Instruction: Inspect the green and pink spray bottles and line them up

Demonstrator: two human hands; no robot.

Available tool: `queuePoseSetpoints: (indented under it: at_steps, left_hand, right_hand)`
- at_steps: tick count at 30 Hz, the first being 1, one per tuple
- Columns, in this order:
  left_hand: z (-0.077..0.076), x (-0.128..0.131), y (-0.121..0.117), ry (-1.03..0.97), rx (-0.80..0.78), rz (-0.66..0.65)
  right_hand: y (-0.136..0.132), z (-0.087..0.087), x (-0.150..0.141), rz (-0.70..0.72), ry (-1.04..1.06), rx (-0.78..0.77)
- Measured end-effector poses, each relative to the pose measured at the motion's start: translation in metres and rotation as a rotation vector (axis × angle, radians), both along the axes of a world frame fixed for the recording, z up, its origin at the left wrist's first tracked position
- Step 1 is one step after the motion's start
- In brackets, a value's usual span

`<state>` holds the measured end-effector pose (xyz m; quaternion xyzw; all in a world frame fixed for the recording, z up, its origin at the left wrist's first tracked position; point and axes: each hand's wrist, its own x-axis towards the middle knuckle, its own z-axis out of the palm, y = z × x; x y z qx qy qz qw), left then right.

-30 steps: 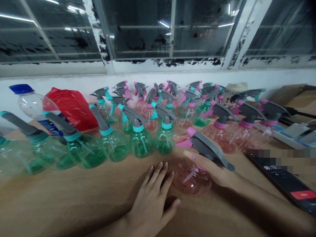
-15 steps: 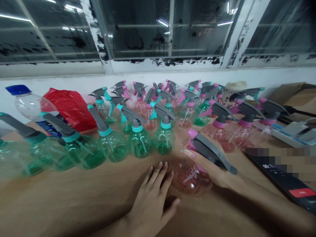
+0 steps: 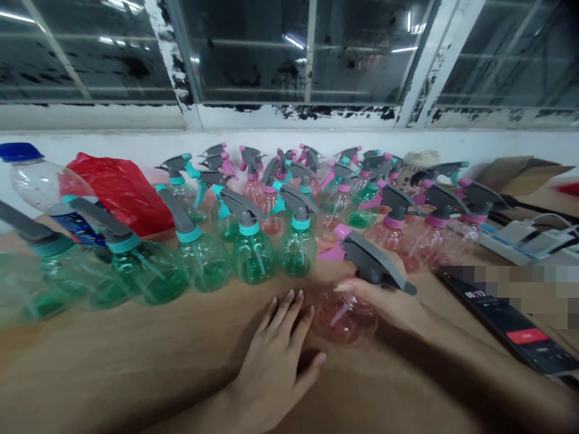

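A pink spray bottle [image 3: 346,319] with a grey spray head and pink nozzle stands on the wooden table. My right hand [image 3: 386,301] is closed around its neck, just under the head, thumb at the front; most of the other fingers are hidden behind it. My left hand [image 3: 280,355] lies flat on the table to the left of the bottle's base, fingers stretched and apart, holding nothing. Beyond that hand, a green spray bottle [image 3: 296,250] with a turquoise collar is the closest of a row of green ones.
Several pink spray bottles [image 3: 395,241] stand behind on the right, and more crowd along the wall. A phone [image 3: 502,319] lies at the right, before a power strip [image 3: 511,244]. At the left are a blue-capped bottle [image 3: 43,181] and a red bag [image 3: 120,193].
My right hand sits lower on the spray bottle, its thumb off the trigger area and now at the neck, so the pink trigger shows. The view has shifted slightly. My left hand keeps its pose.
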<state>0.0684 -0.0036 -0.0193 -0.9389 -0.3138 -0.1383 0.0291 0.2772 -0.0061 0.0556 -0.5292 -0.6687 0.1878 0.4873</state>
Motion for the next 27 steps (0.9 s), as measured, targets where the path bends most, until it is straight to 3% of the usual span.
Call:
queuePoseSetpoints:
  at_steps: [10, 18, 22, 27]
  left_hand:
    - [0.002, 0.001, -0.001, 0.012, 0.015, 0.003]
    - [-0.001, 0.001, 0.002, -0.035, 0.026, -0.010]
    - [-0.001, 0.000, 0.003, -0.048, 0.041, -0.011]
    - [-0.004, -0.001, 0.005, -0.063, 0.068, -0.021]
  right_hand:
    - [-0.032, -0.034, 0.016, -0.155, -0.018, 0.050]
    - [-0.045, -0.019, 0.006, -0.242, -0.176, -0.045]
    - [-0.029, -0.014, 0.010, -0.335, -0.257, 0.044]
    - [-0.002, -0.009, 0.015, -0.393, -0.281, 0.033]
